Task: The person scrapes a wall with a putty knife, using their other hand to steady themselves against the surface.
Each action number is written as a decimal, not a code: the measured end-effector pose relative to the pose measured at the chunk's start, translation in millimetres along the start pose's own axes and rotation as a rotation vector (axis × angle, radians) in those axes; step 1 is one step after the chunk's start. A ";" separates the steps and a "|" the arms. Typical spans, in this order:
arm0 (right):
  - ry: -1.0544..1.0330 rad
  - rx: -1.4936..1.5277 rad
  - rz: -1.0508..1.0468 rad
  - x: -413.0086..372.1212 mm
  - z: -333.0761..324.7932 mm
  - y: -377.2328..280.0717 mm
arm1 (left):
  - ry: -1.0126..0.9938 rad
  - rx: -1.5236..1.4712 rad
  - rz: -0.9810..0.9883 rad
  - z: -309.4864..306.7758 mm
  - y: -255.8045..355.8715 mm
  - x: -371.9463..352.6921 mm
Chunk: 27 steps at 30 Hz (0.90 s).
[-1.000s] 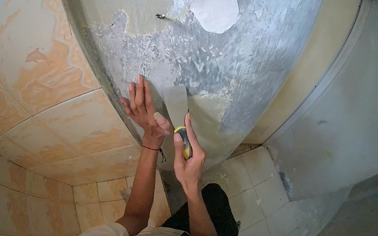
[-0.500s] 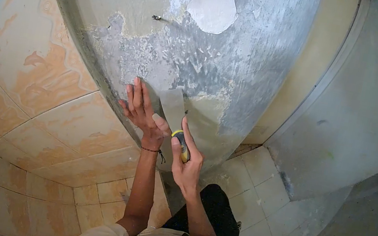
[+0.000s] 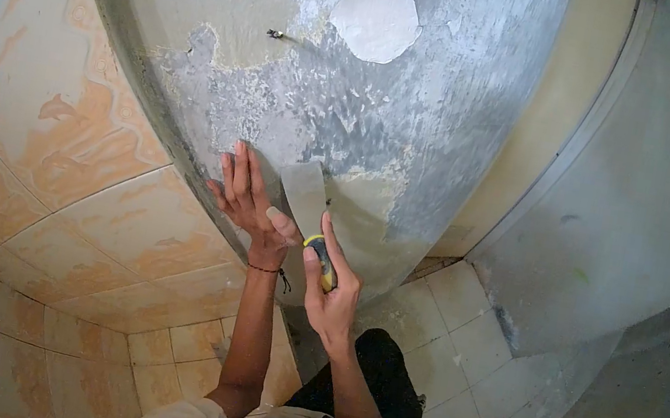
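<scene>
My right hand [image 3: 331, 284] grips the grey-and-yellow handle of a putty knife [image 3: 303, 189], index finger stretched along the blade. The blade's wide end lies against the wall [image 3: 375, 127], at the lower border of a stripped grey area where paint has come off. Flat on the wall to the left of the blade, my left hand [image 3: 246, 199] has its fingers extended upward and its thumb reaching toward the knife handle. A dark cord bracelet circles the left wrist. Flaky paint edges show above and to the right of the blade.
A round white patch [image 3: 376, 14] is on the upper wall, with a small dark fixing [image 3: 275, 34] sticking out beside it. Orange-patterned tiles [image 3: 86, 159] cover the left wall. To the right stands a pale door [image 3: 621, 195], above a tiled floor [image 3: 451, 361].
Both hands and the putty knife hold nearly the same place on the wall. The view has shifted very slightly.
</scene>
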State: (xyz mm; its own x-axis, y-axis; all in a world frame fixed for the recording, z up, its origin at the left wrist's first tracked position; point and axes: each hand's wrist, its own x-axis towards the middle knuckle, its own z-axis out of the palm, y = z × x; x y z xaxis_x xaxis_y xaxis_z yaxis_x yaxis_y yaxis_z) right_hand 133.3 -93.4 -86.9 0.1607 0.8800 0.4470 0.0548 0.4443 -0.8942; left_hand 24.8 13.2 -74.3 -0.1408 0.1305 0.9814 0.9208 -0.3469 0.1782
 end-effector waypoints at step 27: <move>0.005 -0.023 -0.002 5.7 -3.5 -5.8 | 0.025 0.038 0.014 3.1 -2.3 -3.2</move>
State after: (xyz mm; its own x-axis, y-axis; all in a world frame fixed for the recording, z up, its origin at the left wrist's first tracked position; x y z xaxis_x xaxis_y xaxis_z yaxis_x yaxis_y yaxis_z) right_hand 137.4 -91.6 -79.3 0.1659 0.8782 0.4486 0.0774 0.4420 -0.8937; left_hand 24.3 16.5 -78.0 -0.1368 0.1024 0.9853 0.9357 -0.3133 0.1625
